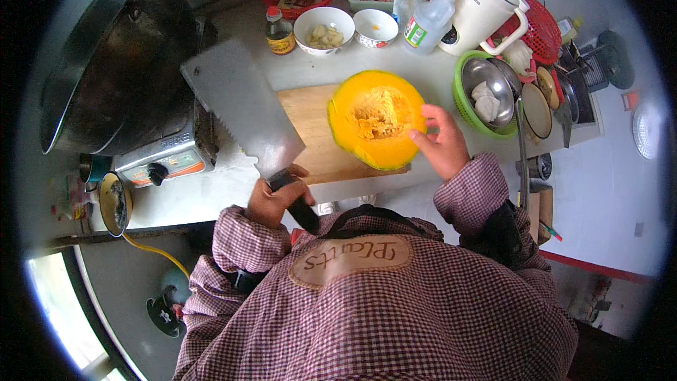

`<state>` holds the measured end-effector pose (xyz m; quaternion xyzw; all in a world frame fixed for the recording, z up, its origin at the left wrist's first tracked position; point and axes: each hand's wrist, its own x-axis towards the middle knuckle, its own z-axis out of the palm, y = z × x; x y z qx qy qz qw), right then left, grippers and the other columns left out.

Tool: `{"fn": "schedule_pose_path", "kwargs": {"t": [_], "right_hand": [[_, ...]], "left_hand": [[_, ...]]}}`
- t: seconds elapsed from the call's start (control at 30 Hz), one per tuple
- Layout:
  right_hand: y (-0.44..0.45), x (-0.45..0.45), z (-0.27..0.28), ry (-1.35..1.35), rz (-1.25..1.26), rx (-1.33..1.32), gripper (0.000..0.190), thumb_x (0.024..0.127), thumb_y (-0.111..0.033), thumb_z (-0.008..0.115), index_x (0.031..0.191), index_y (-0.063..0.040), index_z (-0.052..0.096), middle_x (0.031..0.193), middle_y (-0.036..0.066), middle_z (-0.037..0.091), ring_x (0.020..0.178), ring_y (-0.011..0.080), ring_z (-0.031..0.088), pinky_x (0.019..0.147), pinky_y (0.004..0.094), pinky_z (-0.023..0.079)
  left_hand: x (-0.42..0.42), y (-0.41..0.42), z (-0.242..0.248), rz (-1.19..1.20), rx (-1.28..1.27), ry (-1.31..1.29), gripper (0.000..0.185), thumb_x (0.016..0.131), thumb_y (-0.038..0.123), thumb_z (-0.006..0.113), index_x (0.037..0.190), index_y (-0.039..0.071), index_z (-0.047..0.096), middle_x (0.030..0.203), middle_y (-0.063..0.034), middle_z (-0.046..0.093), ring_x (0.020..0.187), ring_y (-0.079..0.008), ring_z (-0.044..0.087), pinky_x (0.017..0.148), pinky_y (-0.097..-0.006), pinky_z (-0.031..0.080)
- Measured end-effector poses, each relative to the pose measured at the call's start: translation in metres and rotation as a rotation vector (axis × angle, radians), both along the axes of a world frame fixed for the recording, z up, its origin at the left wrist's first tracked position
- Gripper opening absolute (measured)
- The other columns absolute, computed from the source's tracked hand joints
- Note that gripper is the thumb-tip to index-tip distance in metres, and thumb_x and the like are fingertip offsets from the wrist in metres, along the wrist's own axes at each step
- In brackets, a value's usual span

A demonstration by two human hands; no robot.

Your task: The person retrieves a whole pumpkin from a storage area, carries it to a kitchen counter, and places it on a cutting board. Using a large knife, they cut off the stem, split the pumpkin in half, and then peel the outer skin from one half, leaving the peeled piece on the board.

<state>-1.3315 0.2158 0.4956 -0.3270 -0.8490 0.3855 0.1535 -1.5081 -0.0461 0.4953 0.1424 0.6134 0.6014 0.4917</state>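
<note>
My left hand (277, 196) grips the black handle of a broad metal cleaver (243, 100). Its blade is raised, slanting up and left past the cutting board's left side; teeth and a notch mark its lower-left edge. On the wooden cutting board (309, 132) rests a halved pumpkin (344, 132), orange cut face up, with stringy pulp and seeds in its hollow. My right hand (444, 140) is at the pumpkin's right rim, fingers apart, thumb and fingertips overlapping the edge. Whether they press on it I cannot tell.
A gas stove (169, 153) carrying a large dark wok (121, 63) stands left. Behind the board are a sauce bottle (279, 34), a bowl of peeled garlic (323, 37), a smaller bowl (375, 29), a plastic jug (429, 21) and a white appliance (478, 5). A green basket (465, 111) sits right.
</note>
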Motion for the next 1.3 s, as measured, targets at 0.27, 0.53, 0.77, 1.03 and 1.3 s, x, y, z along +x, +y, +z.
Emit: {"fn": "schedule_pose_path", "kwargs": {"t": [0.27,0.53,0.77,1.03,1.3], "right_hand": [[0.044,-0.012,-0.045,-0.121,-0.162,-0.108,0.066,0.077,-0.018,0.067,0.131,0.001,0.034,0.127,0.017,0.045,0.107,0.0255,0.051,0.089,0.0366,0.045],[0.058,-0.022,-0.044,0.051,-0.241,-1.317,0.059,0.079,-0.02,0.067,0.128,0.001,0.04,0.117,0.014,0.056,0.109,0.0257,0.054,0.095,0.0399,0.042],[0.049,-0.039,-0.029,-0.001,-0.028,-1.061,0.054,0.075,-0.014,0.069,0.122,0.0,0.047,0.116,0.013,0.057,0.107,0.0245,0.055,0.093,0.0368,0.042],[0.009,-0.063,0.011,0.076,0.425,-0.537,0.062,0.069,-0.004,0.068,0.127,-0.002,0.046,0.111,0.011,0.06,0.099,0.0166,0.057,0.09,0.0291,0.043],[-0.007,-0.086,0.053,0.011,0.729,0.273,0.053,0.066,0.0,0.063,0.117,-0.013,0.056,0.113,0.007,0.059,0.097,0.0271,0.058,0.088,0.037,0.046]], "left_hand": [[-0.023,-0.025,0.0,0.239,-0.237,0.401,0.012,0.081,0.009,0.061,0.086,-0.001,0.058,0.067,0.0021,0.051,0.06,-0.0049,0.044,0.053,-0.0197,0.034],[-0.015,-0.03,-0.007,0.357,-0.16,0.257,0.006,0.08,0.004,0.061,0.085,0.001,0.059,0.06,0.0,0.053,0.05,-0.0068,0.046,0.046,-0.0217,0.035],[-0.021,-0.024,-0.01,0.363,-0.178,0.299,0.011,0.08,0.007,0.063,0.089,0.0,0.06,0.06,0.0016,0.052,0.051,-0.0063,0.044,0.048,-0.0215,0.035],[-0.027,-0.018,-0.002,0.37,-0.143,0.316,0.008,0.081,0.007,0.062,0.086,0.001,0.06,0.065,0.0045,0.052,0.059,-0.0031,0.043,0.053,-0.019,0.034],[-0.033,-0.014,0.003,0.323,-0.215,0.401,0.017,0.08,0.012,0.064,0.089,-0.003,0.06,0.07,-0.0018,0.057,0.065,-0.0075,0.05,0.061,-0.0223,0.042]]}}
